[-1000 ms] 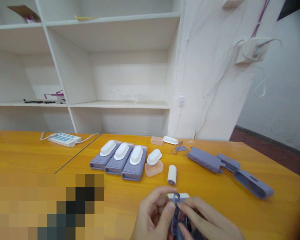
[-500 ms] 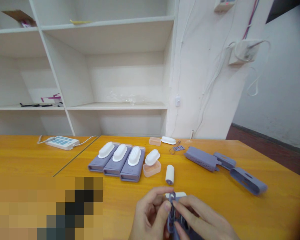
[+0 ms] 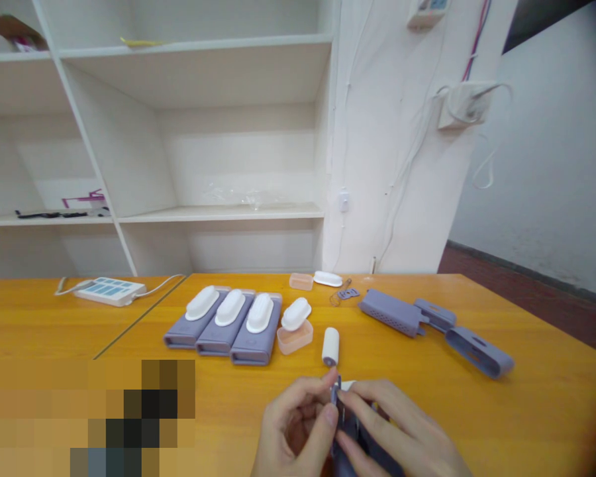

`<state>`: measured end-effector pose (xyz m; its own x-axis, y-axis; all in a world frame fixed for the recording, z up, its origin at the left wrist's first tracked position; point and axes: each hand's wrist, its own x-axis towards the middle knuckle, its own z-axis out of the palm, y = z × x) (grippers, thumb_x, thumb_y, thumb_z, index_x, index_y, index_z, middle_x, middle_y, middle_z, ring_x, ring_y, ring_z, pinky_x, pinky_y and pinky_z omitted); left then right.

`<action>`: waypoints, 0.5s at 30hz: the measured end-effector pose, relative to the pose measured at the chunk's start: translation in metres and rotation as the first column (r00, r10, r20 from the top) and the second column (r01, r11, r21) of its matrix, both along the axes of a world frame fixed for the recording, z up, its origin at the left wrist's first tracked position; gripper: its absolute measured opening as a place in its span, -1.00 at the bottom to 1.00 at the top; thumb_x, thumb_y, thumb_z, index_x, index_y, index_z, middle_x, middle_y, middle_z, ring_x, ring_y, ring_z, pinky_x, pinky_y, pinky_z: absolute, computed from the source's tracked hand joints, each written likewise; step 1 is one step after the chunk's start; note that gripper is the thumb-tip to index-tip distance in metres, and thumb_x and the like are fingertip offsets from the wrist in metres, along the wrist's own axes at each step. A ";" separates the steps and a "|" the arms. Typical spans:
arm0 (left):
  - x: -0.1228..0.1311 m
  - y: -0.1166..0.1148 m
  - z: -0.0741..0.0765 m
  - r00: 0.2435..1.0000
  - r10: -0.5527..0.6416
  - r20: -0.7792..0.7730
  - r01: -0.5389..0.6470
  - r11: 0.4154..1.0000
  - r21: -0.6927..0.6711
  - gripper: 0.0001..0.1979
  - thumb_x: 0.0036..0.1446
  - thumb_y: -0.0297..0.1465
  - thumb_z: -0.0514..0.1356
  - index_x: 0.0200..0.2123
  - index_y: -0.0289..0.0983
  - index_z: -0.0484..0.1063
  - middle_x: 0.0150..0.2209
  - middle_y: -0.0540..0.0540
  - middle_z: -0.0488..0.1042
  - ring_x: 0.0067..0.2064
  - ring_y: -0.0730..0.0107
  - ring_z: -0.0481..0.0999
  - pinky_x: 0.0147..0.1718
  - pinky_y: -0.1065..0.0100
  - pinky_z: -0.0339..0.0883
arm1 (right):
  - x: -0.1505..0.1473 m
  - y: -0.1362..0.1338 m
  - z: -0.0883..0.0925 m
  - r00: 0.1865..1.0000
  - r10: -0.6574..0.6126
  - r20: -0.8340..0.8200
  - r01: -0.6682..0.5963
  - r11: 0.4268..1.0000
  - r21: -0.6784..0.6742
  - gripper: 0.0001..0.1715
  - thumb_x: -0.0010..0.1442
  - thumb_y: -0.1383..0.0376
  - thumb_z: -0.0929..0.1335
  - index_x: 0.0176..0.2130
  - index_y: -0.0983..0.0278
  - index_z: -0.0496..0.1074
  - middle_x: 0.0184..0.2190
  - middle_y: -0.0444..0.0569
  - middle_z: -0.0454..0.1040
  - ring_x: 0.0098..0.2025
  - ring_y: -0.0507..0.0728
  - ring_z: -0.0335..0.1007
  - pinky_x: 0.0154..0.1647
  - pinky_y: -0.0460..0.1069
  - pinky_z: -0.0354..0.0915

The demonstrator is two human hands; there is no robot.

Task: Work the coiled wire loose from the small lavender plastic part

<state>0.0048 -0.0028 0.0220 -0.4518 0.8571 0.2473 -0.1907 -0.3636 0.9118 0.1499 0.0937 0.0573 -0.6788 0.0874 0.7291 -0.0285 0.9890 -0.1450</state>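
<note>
On the orange wooden table (image 3: 526, 411) in front of you lie three lavender plastic cases (image 3: 223, 323) side by side, touching, each with a white oval cap on top. Just right of them sits a translucent pink tray (image 3: 294, 337) carrying another white oval cap (image 3: 296, 313). A small white cylinder (image 3: 330, 346) lies near it. Farther right you see long lavender perforated shells (image 3: 434, 324) lying in a row. At the far left rests a white power strip (image 3: 108, 291). Behind the table stands a white shelving unit (image 3: 129, 165).
</note>
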 end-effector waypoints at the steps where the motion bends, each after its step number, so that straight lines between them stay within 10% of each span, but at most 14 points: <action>1: 0.000 0.000 -0.001 1.000 0.009 0.000 -0.009 1.000 0.009 -0.60 0.14 -0.15 0.37 -0.05 -0.28 0.59 -0.24 -0.20 0.62 -0.26 0.35 0.57 -0.19 0.40 0.45 | 0.000 0.000 0.000 1.000 -0.023 -0.007 0.023 0.999 0.025 -0.70 0.32 0.41 0.33 0.05 0.33 0.42 -0.21 0.11 0.57 -0.23 0.11 0.61 -0.16 -0.13 0.54; 9: 0.003 -0.001 -0.017 0.920 0.187 -0.343 -0.178 0.982 0.057 -0.62 0.30 -0.12 0.19 0.07 -0.18 0.51 -0.36 -0.05 0.62 -0.50 0.55 0.50 -0.23 0.51 0.50 | 0.002 0.001 -0.012 0.995 -0.096 0.039 0.097 0.995 -0.007 -0.53 0.29 0.40 0.36 0.18 0.29 0.33 -0.08 0.13 0.54 -0.09 0.13 0.61 -0.06 -0.12 0.51; 15: 0.007 0.000 -0.020 0.731 0.425 -0.534 -0.367 0.904 0.217 -0.73 0.34 -0.23 0.16 0.02 -0.14 0.52 -0.16 -0.13 0.68 -0.24 0.41 0.68 -0.27 0.58 0.48 | -0.002 -0.011 -0.004 0.986 -0.144 -0.084 0.113 0.947 -0.299 -0.72 0.25 0.37 0.39 -0.04 0.12 0.42 -0.12 -0.07 0.55 -0.14 0.04 0.60 -0.09 -0.21 0.47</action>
<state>0.0122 -0.0025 0.0020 -0.5029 0.5926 0.6292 0.5187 -0.3754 0.7682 0.1477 0.0830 0.0533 -0.5699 0.3887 0.7239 0.0654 0.8997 -0.4316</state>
